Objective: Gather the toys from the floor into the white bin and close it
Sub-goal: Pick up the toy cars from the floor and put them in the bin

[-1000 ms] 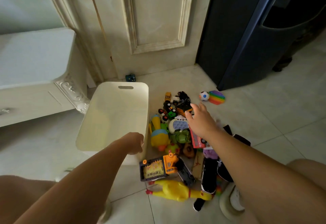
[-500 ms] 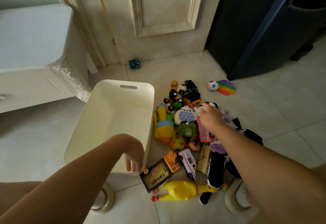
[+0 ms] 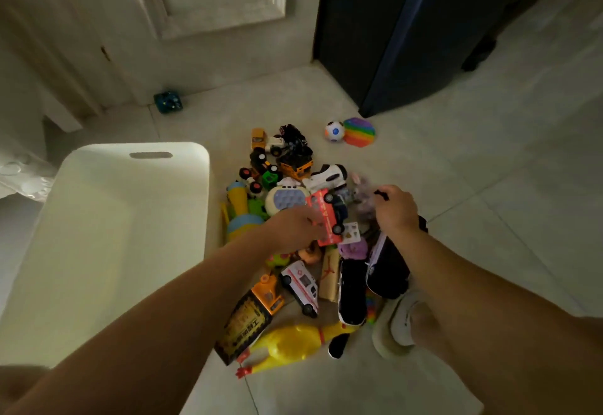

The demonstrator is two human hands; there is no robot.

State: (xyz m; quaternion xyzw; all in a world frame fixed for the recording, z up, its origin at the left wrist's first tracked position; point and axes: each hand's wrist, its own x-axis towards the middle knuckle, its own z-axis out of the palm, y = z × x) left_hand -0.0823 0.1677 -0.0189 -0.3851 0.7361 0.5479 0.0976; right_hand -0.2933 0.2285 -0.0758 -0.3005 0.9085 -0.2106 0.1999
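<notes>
The white bin (image 3: 137,150) stands open on the floor at the left, nothing visible inside. To its right lies a heap of toys: small cars (image 3: 280,153), a white pop-button console (image 3: 287,197), a white ambulance (image 3: 300,285), a yellow rubber chicken (image 3: 293,344). My left hand (image 3: 293,230) is over the heap and grips a red toy bus (image 3: 326,215), lifted on edge. My right hand (image 3: 396,207) is curled on a small dark piece at a blurred purplish soft toy (image 3: 360,187) on the heap's right side.
A ball (image 3: 335,130) and a rainbow pop pad (image 3: 359,131) lie apart behind the heap. A small teal toy (image 3: 168,101) sits by the cream door. A dark cabinet (image 3: 408,32) stands at the back right, white furniture at the left. My shoe (image 3: 396,323) is beside the heap.
My left hand left the bin's rim, crossed to the heap and now holds the red bus. My right hand let go of the bus and moved right to the purplish toy.
</notes>
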